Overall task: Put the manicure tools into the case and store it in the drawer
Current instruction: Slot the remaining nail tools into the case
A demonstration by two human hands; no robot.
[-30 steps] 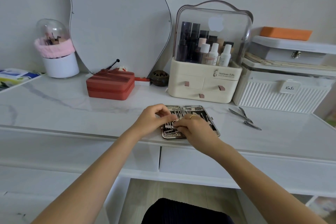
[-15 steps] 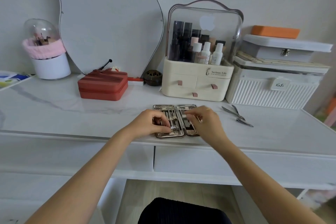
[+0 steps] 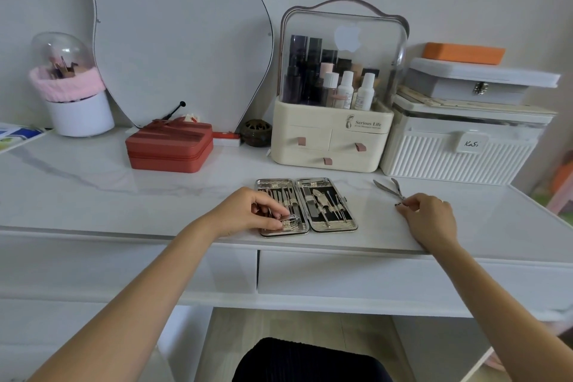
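Note:
An open metal manicure case point(image 3: 328, 208) lies flat near the front edge of the white desk point(image 3: 124, 195), with several steel tools strapped into both halves. My left hand point(image 3: 248, 211) rests on the left half, fingers curled over the tools at its lower end. A steel cuticle nipper point(image 3: 389, 188) lies loose on the desk to the right of the case. My right hand point(image 3: 429, 214) is at the nipper's near end, fingertips touching or pinching its tip. Two shut drawers point(image 3: 341, 273) sit under the desk top.
A cream cosmetics organiser point(image 3: 331, 146) with a clear lid stands behind the case. A white ribbed box point(image 3: 459, 152) with stacked boxes is at the right, a red zip case point(image 3: 170, 147) at the left, a mirror point(image 3: 173, 34) against the wall, and a brush holder point(image 3: 77, 108) far left.
My right hand left the case and moved right to the loose nipper. My left hand stayed on the left half of the case.

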